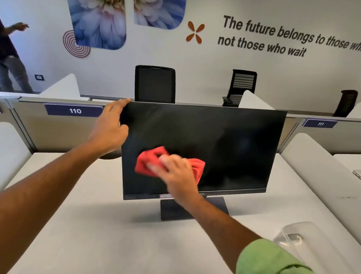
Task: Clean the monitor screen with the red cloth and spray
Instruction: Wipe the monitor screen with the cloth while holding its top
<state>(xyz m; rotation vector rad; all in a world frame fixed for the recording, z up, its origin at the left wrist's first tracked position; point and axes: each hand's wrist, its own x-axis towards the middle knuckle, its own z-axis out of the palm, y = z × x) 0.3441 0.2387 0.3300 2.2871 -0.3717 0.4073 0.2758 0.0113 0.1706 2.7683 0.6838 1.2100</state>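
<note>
Green sleeve (273, 267): lowest right corner of the view, on the right forearm, closest to the lens. Beside it, a clear plastic object (301, 237) on the bench (89, 226); possibly the spray, but too blurred to tell.

Right hand (178, 174): fingers (153, 167) loosely bent, pressing the bunched red cloth (151, 161) flat against the lower-left part of the monitor screen (227, 143). Cloth and fingertips are motion-blurred.

Left hand (109, 127): grips the monitor's upper-left corner, fingers curled over the top edge and behind the panel, thumb at the side edge. Judged a bracing hold.

Monitor: upright on its stand (172, 209), mid-bench, screen dark, with faint streaks near the upper left.

Step in hand, as judged: wiping, lower-left area. Next move likely calls for carrying the cloth across to the right half and upper band, with even pressure while the left hand steadies the panel.
</note>
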